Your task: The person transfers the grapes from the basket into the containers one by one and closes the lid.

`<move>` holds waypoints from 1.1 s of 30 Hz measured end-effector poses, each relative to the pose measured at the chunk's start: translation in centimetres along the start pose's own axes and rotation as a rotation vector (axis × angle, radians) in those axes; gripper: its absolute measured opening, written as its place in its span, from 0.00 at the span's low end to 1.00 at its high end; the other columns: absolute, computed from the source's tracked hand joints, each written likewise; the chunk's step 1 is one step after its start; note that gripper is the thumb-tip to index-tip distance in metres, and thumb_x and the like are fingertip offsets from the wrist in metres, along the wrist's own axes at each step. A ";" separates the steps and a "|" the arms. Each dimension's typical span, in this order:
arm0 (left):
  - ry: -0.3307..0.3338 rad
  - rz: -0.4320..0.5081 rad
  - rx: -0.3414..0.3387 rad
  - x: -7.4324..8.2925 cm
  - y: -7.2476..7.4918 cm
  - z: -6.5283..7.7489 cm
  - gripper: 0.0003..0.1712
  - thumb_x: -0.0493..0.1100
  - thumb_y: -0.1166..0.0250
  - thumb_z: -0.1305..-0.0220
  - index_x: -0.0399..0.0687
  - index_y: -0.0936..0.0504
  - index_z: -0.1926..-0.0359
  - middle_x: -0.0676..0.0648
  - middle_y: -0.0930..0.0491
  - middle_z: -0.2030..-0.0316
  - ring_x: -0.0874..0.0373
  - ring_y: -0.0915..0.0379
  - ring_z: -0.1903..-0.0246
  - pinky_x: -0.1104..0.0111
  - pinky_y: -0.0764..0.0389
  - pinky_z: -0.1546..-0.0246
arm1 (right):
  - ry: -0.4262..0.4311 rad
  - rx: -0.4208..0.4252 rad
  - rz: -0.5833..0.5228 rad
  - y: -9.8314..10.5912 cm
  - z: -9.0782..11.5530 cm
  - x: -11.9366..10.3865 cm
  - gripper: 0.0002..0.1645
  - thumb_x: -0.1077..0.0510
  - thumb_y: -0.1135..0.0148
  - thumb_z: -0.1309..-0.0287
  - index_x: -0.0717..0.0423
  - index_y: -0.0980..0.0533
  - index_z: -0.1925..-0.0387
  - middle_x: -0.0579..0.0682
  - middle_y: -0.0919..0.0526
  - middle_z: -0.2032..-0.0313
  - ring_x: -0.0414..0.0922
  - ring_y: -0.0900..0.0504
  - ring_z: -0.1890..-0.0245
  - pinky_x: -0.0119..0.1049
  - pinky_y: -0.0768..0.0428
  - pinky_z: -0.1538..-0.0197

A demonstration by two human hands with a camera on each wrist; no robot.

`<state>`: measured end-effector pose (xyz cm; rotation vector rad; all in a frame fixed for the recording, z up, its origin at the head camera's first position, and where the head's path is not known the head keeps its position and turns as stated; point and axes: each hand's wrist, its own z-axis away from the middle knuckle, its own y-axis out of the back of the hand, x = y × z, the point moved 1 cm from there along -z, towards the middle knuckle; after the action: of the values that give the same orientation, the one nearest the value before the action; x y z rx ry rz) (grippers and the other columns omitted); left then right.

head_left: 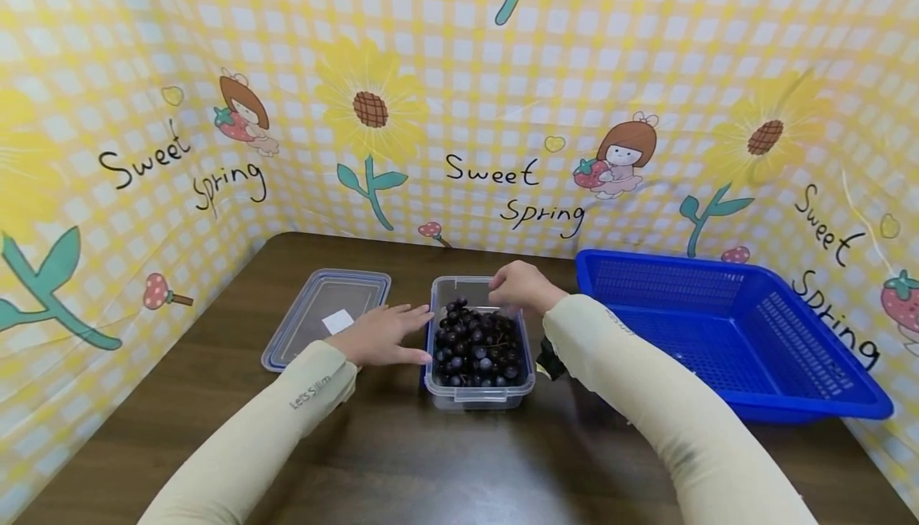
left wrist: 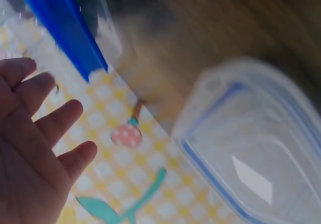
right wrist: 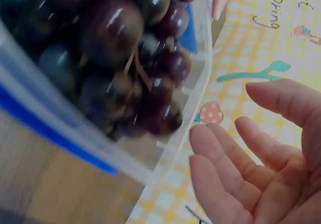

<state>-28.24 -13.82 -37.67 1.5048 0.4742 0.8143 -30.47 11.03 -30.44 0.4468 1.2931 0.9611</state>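
The dark grapes (head_left: 474,341) sit in a heap inside the clear box (head_left: 477,399), near the middle of the brown surface (head_left: 359,453). From the box, with 6 o'clock at its near side, the lid (head_left: 297,341) lies at 9 o'clock and the blue basket (head_left: 718,341) stands at 3 o'clock. The left hand (head_left: 384,336) is at 9 o'clock, fingers spread, holding nothing; I cannot tell if its tips touch the box. The right hand (head_left: 526,286) is between 1 and 2 o'clock, fingers a bit bent, with nothing in them. The grapes look smooth and shiny, so they may slip, and a hard squeeze could pop them. A thin stem (right wrist: 143,73) shows among them and seems a good place to pinch. The full box may be a bit heavy and bendy, so its 3 and 9 o'clock sides seem best to hold.
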 end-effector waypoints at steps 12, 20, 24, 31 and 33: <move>0.290 -0.034 0.121 -6.3 2.7 5.5 0.34 0.62 0.46 0.33 0.42 0.26 0.38 0.37 0.21 0.47 0.44 0.21 0.57 0.51 0.21 0.65 | 0.109 0.075 -0.175 -4.4 -1.0 -4.0 0.08 0.62 0.35 0.44 0.62 0.17 0.64 0.58 0.15 0.74 0.40 0.20 0.83 0.32 0.19 0.77; 0.546 0.019 0.169 -9.7 2.4 9.2 0.35 0.61 0.44 0.35 0.36 0.23 0.42 0.33 0.20 0.51 0.41 0.20 0.64 0.57 0.26 0.83 | 0.122 0.043 -0.228 -8.5 -1.1 -7.3 0.10 0.60 0.31 0.45 0.64 0.17 0.64 0.59 0.15 0.75 0.41 0.20 0.84 0.31 0.19 0.77; 0.620 0.053 0.167 -10.2 1.9 10.4 0.33 0.59 0.43 0.36 0.35 0.23 0.43 0.31 0.22 0.50 0.35 0.22 0.60 0.53 0.25 0.80 | 0.135 0.029 -0.203 -10.8 -1.2 -8.1 0.09 0.61 0.31 0.46 0.64 0.18 0.66 0.53 0.18 0.81 0.41 0.20 0.85 0.30 0.20 0.79; 0.698 0.081 0.144 -10.6 0.6 11.4 0.26 0.51 0.41 0.36 0.35 0.22 0.47 0.33 0.19 0.56 0.37 0.22 0.64 0.47 0.25 0.75 | 0.235 0.041 -0.066 -14.1 -1.3 -8.5 0.07 0.61 0.31 0.46 0.62 0.16 0.66 0.51 0.16 0.79 0.40 0.21 0.85 0.27 0.22 0.78; 0.705 0.078 0.146 -10.7 0.3 11.4 0.24 0.50 0.42 0.37 0.36 0.21 0.48 0.34 0.19 0.59 0.38 0.22 0.65 0.45 0.26 0.75 | 0.261 0.044 -0.018 -14.9 -1.2 -8.7 0.06 0.61 0.31 0.47 0.61 0.16 0.67 0.47 0.19 0.83 0.38 0.23 0.86 0.26 0.25 0.79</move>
<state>-27.07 -29.33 -38.99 1.3426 1.0138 1.4005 -26.33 -4.46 -36.80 0.3511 1.5536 1.0013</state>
